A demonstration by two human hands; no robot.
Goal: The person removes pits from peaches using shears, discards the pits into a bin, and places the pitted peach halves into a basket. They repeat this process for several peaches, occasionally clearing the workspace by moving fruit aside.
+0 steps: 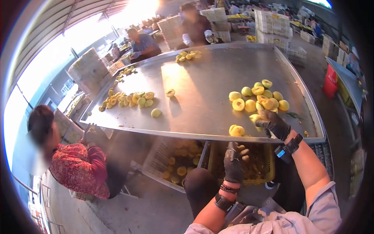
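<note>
Nearest, toward five o'clock, the left hand (233, 163), in a black glove, is raised before a yellow plastic crate (269, 171); its fingers are curled, but I cannot tell whether they hold anything. Toward seven o'clock, a white plastic crate (150, 163) contains yellow fruit. At three o'clock, the black-gloved right hand (274, 124) closes its fingers narrowly on a pale yellow fruit piece (254, 118), at the near side of a pile of round, yellow-green fruit (268, 103); some show cut faces with darker, hollowed centres. All this lies on a broad, shiny grey metal table (210, 111) with a raised rim. More fruit (141, 100) spreads at ten o'clock, and a small heap (189, 57) at twelve. A person in red patterned clothing (80, 167) sits at eight; two people (194, 29) are beyond the far edge, before stacked pale crates (272, 24) toward one.
</note>
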